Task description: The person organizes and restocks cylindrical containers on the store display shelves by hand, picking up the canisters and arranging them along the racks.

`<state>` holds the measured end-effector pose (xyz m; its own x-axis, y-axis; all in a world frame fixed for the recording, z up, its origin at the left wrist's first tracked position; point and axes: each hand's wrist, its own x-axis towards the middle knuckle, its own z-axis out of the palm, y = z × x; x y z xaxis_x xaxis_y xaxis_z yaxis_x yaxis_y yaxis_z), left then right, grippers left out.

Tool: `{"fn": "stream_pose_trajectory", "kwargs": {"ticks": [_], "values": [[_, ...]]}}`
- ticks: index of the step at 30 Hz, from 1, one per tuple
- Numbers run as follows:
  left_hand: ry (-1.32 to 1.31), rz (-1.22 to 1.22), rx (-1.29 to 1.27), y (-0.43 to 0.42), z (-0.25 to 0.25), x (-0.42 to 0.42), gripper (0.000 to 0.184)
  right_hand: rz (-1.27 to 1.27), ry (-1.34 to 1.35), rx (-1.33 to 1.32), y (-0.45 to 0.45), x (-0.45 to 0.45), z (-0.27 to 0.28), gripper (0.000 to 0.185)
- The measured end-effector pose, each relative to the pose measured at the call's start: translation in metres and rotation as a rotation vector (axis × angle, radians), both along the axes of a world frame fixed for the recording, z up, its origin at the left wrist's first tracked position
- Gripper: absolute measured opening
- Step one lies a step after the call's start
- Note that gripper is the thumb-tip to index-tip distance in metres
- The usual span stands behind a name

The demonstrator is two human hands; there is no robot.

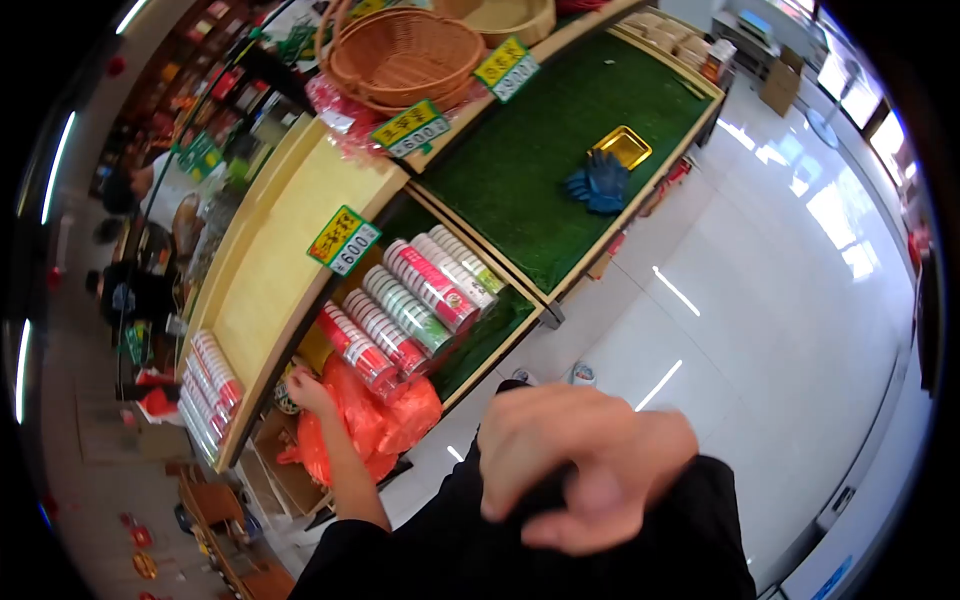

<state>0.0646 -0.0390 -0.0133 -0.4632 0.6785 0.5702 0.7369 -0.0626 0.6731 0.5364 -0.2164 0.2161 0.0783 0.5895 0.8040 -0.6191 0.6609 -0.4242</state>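
My left hand (306,388) reaches over the lower shelf at the left, its fingers closed against a small round patterned item (285,396) that I cannot identify. Right beside that forearm lies a bunched red plastic bag (350,425). Sleeves of stacked paper cups (408,308), in clear wrap with red, pink and green prints, lie side by side next to the bag. Large and slightly blurred, my right hand (585,460) is raised close to the camera. Its fingers are curled in toward the thumb, and nothing shows between them.
Blue gloves (603,183) and a gold tray (625,147) lie on a green-covered shelf (520,160). Wicker baskets (405,55) stand on the upper shelf. More wrapped cups (210,385) lie at its left end. People (125,295) are beyond the shelving. A cardboard box (781,82) sits on the floor.
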Motion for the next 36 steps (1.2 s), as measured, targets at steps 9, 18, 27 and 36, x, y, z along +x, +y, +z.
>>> {"fn": "stream_pose_trajectory", "kwargs": {"ticks": [9,18,27,36], "values": [[0.177,-0.064,-0.341,0.164,0.017,-0.091,0.023,-0.2,-0.188,0.24,-0.01,0.015,0.04,0.023],[0.356,-0.481,-0.861,0.189,0.029,-0.094,0.032,-0.347,-0.369,0.25,0.004,0.002,0.054,0.023],[0.377,-0.021,-0.847,0.148,0.072,-0.011,0.044,-0.43,-0.649,0.334,0.035,-0.064,0.081,0.023],[0.339,-0.068,-0.713,0.134,0.073,-0.009,0.039,-0.479,-0.794,0.416,0.045,-0.179,0.108,0.023]]}}
